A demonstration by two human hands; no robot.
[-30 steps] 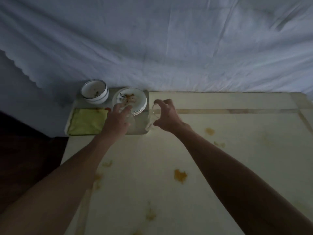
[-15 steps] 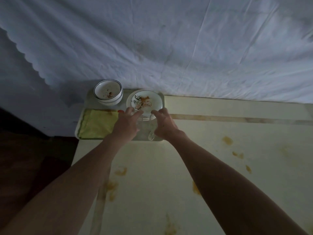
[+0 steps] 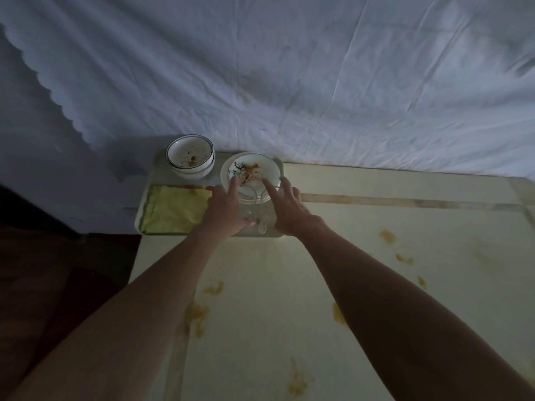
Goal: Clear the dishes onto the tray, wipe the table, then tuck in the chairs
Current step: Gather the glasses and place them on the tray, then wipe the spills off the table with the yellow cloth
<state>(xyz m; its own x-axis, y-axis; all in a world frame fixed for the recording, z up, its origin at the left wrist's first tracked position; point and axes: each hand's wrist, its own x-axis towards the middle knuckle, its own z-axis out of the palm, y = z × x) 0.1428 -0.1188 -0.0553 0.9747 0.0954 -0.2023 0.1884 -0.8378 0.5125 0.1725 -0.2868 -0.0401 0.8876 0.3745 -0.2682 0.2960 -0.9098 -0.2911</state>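
1. Two hands met over the tray: my left hand and right hand flanked clear glasses standing on it; I could not tell whether either gripped, though the forefingers lay straight.
2. Stacked plates, nested bowls and a yellow cloth sat on the tray.
3. The table carried orange stains.

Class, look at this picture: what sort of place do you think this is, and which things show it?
Probably a dining spot after a meal: a stained table, a tray holding a dirty bowl and plates, a hanging white sheet behind.
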